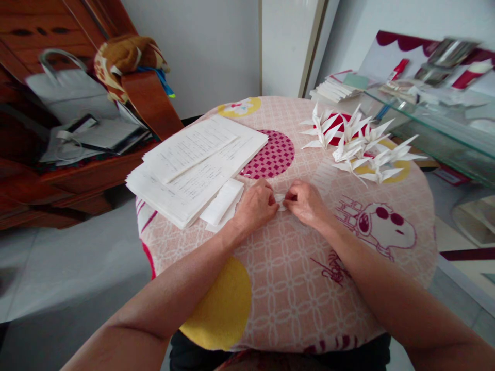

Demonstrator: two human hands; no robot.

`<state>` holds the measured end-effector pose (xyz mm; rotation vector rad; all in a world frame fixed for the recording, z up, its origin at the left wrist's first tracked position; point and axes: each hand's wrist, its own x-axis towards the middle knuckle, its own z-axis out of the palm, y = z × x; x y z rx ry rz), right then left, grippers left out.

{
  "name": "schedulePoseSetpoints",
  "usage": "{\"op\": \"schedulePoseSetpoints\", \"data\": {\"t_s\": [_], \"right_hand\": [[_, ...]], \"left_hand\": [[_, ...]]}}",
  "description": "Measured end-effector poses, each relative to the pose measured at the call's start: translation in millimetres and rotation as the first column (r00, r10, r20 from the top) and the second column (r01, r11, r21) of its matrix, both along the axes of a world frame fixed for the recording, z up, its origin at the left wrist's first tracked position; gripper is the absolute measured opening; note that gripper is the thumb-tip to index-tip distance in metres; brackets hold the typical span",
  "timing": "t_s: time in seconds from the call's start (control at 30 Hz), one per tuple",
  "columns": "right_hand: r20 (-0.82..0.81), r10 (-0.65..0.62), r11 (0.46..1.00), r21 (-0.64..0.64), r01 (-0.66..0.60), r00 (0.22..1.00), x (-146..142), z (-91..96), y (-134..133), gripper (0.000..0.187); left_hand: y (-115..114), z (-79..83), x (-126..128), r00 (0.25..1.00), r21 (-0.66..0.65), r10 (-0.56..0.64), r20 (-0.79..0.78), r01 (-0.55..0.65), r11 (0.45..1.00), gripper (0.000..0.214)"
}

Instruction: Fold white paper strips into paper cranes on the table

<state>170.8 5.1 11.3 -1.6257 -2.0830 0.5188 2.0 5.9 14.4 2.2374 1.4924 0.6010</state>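
Observation:
Both my hands meet over the middle of the round table and pinch a small piece of folded white paper [280, 201] between them. My left hand [258, 202] has its fingers curled on the paper's left side. From the right, my right hand [303, 202] grips the other side with thumb and fingertips. Most of the paper is hidden by the fingers, so its exact shape cannot be made out. Just left of my left hand lie folded white paper strips [223, 202]. Several white paper cranes [352, 136] stand together at the table's far right.
A stack of handwritten sheets [193, 165] covers the left of the patterned tablecloth [286, 288]. Beyond the right edge is a glass shelf [425, 129] with papers and a metal pot [444, 56]. A wooden chair [147, 98] and a white bag [73, 93] stand at left.

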Motion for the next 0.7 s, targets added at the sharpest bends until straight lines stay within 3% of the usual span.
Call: {"op": "schedulePoseSetpoints", "data": {"t_s": [0.23, 0.7], "right_hand": [[0.000, -0.028, 0.999, -0.022, 0.028, 1.000, -3.9, 5.8, -2.5, 0.017], [-0.120, -0.042, 0.999, -0.030, 0.039, 0.992, -1.0, 3.0, 1.5, 0.018]], "left_hand": [[1.0, -4.5, -4.7, 0.999, 0.059, -0.014, 0.050, 0.011, 0.998, 0.009], [11.4, -11.7, -14.3, 0.944, 0.049, -0.285, 0.164, 0.281, 0.959, 0.022]]}}
